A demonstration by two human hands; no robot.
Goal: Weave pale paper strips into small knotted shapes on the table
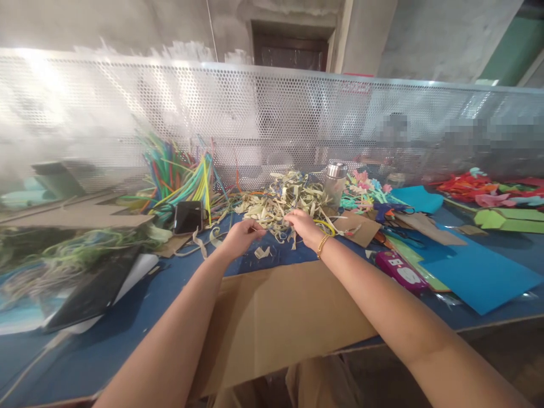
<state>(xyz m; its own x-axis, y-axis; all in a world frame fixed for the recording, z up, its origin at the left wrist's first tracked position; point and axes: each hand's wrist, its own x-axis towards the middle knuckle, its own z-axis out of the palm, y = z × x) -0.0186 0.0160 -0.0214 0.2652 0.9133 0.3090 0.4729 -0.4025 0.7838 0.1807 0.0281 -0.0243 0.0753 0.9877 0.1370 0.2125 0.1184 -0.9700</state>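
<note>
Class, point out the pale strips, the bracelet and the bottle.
Strips (pixel 289 199), head view: middle of the heap.
Bracelet (pixel 323 246), head view: middle of its band.
Bottle (pixel 335 189), head view: body below the cap.

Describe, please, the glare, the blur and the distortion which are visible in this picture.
Head view: glare whitens the upper left of the perforated panel; the stringy bundle at left looks smeared, while the left hand, right hand and pale strips look clearer. Same head view: the forearms seem stretched toward the bottom, perhaps by a wide lens.
</note>
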